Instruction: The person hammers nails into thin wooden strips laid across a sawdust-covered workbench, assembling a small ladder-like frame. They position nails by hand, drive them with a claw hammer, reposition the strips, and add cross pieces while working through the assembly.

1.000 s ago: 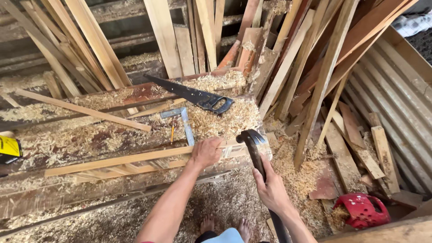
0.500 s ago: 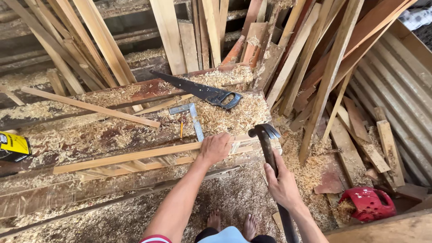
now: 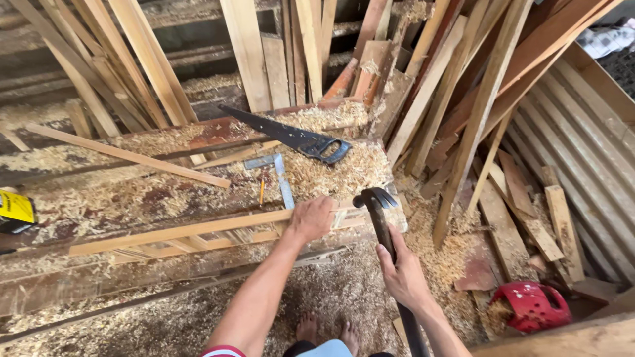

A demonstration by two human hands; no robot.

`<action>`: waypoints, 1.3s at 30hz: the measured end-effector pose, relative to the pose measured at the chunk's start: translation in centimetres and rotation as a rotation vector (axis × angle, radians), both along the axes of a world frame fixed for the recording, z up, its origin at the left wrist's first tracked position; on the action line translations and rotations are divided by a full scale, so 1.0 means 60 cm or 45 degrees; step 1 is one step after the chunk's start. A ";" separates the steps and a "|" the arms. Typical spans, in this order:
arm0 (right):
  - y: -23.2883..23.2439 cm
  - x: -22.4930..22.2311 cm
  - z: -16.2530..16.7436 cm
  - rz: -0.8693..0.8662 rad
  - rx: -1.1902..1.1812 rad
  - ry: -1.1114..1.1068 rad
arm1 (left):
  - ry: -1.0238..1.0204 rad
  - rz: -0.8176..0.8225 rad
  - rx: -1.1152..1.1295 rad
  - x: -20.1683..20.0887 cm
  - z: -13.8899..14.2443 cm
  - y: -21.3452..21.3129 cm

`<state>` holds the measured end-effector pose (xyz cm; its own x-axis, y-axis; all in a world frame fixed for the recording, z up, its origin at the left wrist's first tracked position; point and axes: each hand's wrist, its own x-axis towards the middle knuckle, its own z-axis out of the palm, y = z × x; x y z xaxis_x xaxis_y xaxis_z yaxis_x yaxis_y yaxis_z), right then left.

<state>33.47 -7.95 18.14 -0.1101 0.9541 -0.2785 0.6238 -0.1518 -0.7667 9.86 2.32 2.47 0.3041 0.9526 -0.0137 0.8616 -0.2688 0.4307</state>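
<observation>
Left hand (image 3: 311, 218): pressed down flat on a thin wooden strip (image 3: 178, 231), fingers curled over its right end, pinning it to the tabletop (image 3: 99, 198) so it cannot shift.

Right hand (image 3: 400, 271): clenched around the handle of a claw hammer (image 3: 378, 211), head raised just right of the strip's end, close to the left hand.

Hand saw (image 3: 291, 135): dark blade, black handle, lying flat at the far side among shavings, out of the way.

Metal square (image 3: 274, 175): lying flat between saw and strip, a pencil (image 3: 262, 192) beside it.

Yellow box-shaped object (image 3: 14, 210): far left edge, black markings, partly cut off.

Red plastic object (image 3: 532, 305): on the floor, near right.

Planks (image 3: 463, 99): leaning against the far wall.
</observation>
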 end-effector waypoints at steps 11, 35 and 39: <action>0.002 0.015 -0.001 0.009 -0.074 0.010 | -0.009 -0.036 0.082 -0.003 0.001 -0.003; 0.002 -0.022 0.055 0.093 0.539 0.040 | -0.145 0.098 0.212 0.017 -0.006 -0.013; 0.008 -0.038 0.040 0.271 0.536 0.125 | -0.172 0.084 0.269 0.012 -0.010 -0.007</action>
<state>31.19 -7.46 20.55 -0.3219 0.9350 0.1486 0.5289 0.3078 -0.7909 10.60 1.88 1.90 0.2266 0.9479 0.2239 0.8188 -0.3099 0.4832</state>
